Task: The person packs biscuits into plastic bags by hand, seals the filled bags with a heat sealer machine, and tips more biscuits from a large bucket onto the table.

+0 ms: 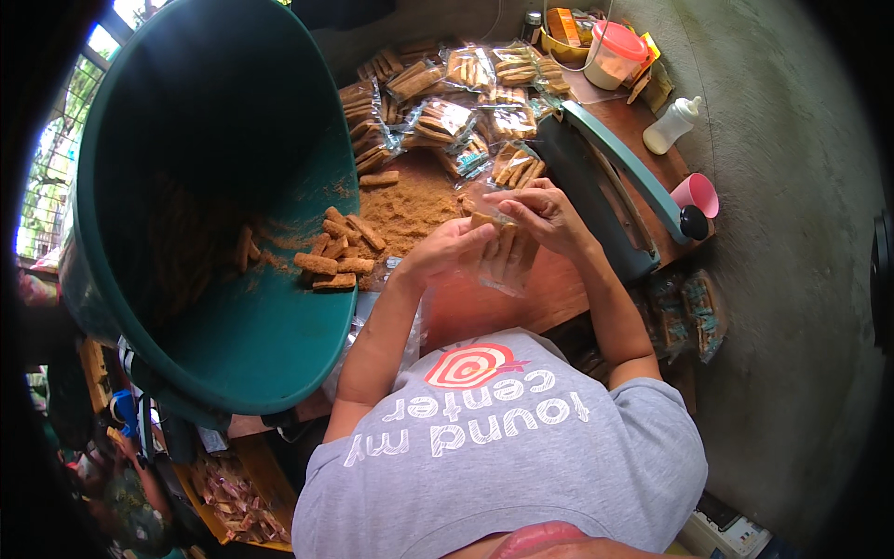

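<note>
There, clear bag [501, 276] of brown sticks [506, 248] in grasp of left hand [442, 251] and right hand [551, 220], near green tub [247, 359] with more.

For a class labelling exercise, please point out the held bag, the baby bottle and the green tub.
Held bag [507, 256]: head view, middle of its clear side
Baby bottle [667, 129]: head view, its body
Green tub [256, 349]: head view, bare inner wall

clear plastic pouch [506, 267] is looking thin, glossy; sticks [317, 264] are looking rough, matt; plastic tub [279, 345] is showing smooth sheen; wood-look tabletop [456, 307] is gleaming; cloth shirt [521, 466], cement-like wall [792, 233] are looking matt.
</note>
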